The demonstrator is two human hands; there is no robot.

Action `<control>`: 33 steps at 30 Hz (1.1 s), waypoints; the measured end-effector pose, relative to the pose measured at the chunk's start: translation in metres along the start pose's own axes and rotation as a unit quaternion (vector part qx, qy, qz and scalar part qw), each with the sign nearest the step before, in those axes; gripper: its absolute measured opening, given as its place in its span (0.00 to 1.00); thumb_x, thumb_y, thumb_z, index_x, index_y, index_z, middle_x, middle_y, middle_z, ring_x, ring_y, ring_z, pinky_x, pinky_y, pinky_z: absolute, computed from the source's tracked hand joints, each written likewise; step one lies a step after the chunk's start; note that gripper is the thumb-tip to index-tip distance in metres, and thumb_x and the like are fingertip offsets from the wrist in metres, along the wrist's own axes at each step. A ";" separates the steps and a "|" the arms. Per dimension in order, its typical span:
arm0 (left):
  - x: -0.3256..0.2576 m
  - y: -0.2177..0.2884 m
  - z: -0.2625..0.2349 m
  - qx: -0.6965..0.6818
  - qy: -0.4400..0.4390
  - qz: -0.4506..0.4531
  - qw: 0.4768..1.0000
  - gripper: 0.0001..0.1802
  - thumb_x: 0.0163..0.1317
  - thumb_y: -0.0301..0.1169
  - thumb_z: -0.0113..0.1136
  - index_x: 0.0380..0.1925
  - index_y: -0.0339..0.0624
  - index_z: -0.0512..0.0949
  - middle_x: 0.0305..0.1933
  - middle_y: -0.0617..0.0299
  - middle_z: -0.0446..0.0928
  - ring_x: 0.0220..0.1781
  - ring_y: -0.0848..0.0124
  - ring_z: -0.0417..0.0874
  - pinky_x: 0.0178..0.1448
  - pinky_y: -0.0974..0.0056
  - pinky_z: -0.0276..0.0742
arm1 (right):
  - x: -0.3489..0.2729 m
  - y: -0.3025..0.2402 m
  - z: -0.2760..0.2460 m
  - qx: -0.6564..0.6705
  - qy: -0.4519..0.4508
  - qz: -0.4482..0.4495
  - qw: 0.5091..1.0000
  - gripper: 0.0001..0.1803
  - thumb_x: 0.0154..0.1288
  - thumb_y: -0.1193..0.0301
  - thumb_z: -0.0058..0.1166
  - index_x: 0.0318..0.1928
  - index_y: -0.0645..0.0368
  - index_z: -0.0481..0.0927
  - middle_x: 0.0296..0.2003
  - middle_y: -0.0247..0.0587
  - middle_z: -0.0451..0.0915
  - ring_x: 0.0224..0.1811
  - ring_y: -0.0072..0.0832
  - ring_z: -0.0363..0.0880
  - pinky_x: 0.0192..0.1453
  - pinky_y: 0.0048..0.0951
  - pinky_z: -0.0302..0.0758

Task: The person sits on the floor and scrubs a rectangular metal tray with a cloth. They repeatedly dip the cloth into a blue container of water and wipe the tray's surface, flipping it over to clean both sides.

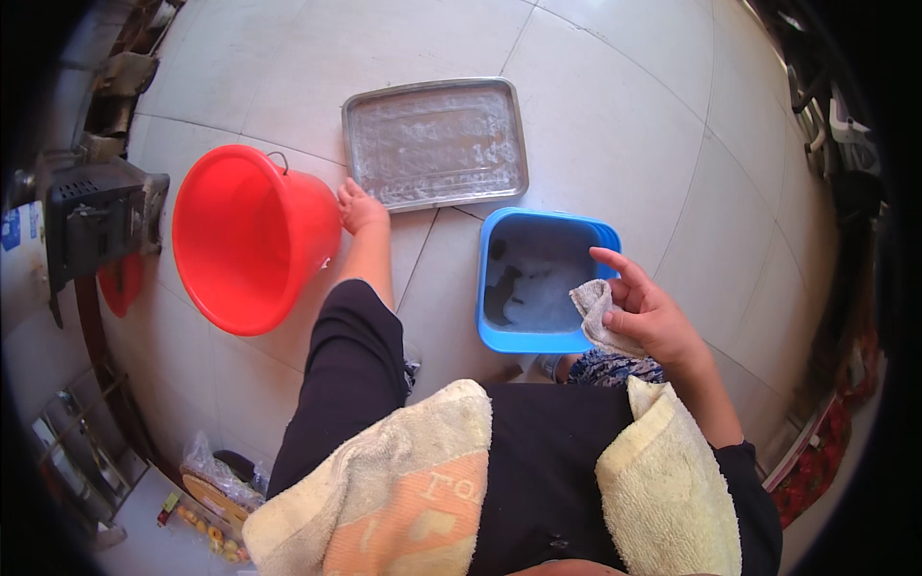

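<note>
My left hand [363, 208] is at the near left corner of a shallow rectangular metal tray [437, 144], its fingers closed at the rim. The tray has a wet-looking, whitish, smeared surface. Just left of that hand, a red bucket [312, 226] shows its wide mouth; no contents are visible inside. Above the right rim of a blue square tub [490, 278], my right hand [648, 312] pinches a small greyish cloth [595, 312], with the index finger stretched out. Cloudy, foamy water [547, 278] lies in the tub.
Pale floor tiles [624, 115] surround the vessels. A black appliance [96, 206] stands at the left, near a small red object [120, 285]. Bagged items [216, 470] lie at the lower left. Dark clutter lines the right edge. A pale yellow towel [672, 480] hangs over my front.
</note>
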State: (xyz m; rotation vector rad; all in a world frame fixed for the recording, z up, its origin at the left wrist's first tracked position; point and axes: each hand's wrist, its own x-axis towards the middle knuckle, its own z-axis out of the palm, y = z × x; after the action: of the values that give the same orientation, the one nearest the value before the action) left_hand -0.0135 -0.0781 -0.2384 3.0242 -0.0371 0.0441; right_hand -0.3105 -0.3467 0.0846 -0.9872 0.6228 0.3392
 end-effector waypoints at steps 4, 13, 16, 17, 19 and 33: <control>0.038 -0.007 0.024 0.007 -0.130 -0.073 0.989 0.16 0.62 0.34 0.50 0.47 0.38 0.74 0.49 0.46 0.77 0.50 0.50 0.80 0.51 0.51 0.77 | -0.005 0.002 -0.013 -0.037 0.031 0.058 0.997 0.25 0.60 0.84 0.48 0.59 0.62 0.67 0.45 0.39 0.77 0.47 0.24 0.77 0.53 0.27 0.75; 0.030 0.011 -0.034 0.056 -0.191 -0.034 0.979 0.12 0.63 0.27 0.47 0.39 0.38 0.80 0.44 0.47 0.80 0.48 0.53 0.82 0.47 0.54 0.79 | -0.023 0.009 -0.033 -0.063 0.018 0.020 0.998 0.23 0.60 0.83 0.48 0.57 0.61 0.69 0.46 0.40 0.77 0.48 0.25 0.78 0.54 0.28 0.75; 0.030 0.019 -0.058 0.059 -0.184 -0.016 0.981 0.11 0.62 0.27 0.49 0.38 0.39 0.81 0.44 0.49 0.81 0.48 0.54 0.82 0.47 0.55 0.80 | -0.024 0.002 -0.031 -0.081 0.004 0.004 0.997 0.22 0.60 0.83 0.48 0.57 0.60 0.70 0.46 0.41 0.78 0.48 0.27 0.79 0.53 0.28 0.76; 0.027 0.019 -0.063 0.061 -0.173 -0.007 0.983 0.11 0.62 0.27 0.50 0.38 0.40 0.81 0.44 0.49 0.81 0.48 0.54 0.82 0.47 0.55 0.80 | -0.027 0.003 -0.029 -0.084 0.000 0.007 0.996 0.22 0.60 0.83 0.48 0.56 0.60 0.71 0.46 0.41 0.78 0.48 0.27 0.79 0.53 0.29 0.76; 0.023 0.032 -0.080 0.078 -0.160 0.006 0.984 0.10 0.62 0.26 0.50 0.38 0.41 0.81 0.44 0.49 0.81 0.49 0.55 0.82 0.47 0.56 0.80 | -0.031 0.003 -0.028 -0.100 -0.002 0.005 0.995 0.22 0.59 0.82 0.49 0.56 0.60 0.71 0.46 0.41 0.78 0.48 0.27 0.78 0.53 0.29 0.76; 0.034 0.047 -0.120 -0.602 -0.258 -0.115 0.747 0.07 0.54 0.26 0.57 0.32 0.37 0.73 0.28 0.60 0.74 0.27 0.68 0.75 0.31 0.62 0.75 | -0.042 0.007 -0.061 -0.187 0.081 -0.091 0.975 0.24 0.52 0.78 0.55 0.54 0.54 0.77 0.42 0.38 0.78 0.43 0.26 0.78 0.45 0.28 0.77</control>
State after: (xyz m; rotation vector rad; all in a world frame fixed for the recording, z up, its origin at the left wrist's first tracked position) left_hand 0.0157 -0.1116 -0.1130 1.6313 0.1869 -0.5938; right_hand -0.3667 -0.3947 0.0817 -1.4348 0.6231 0.2178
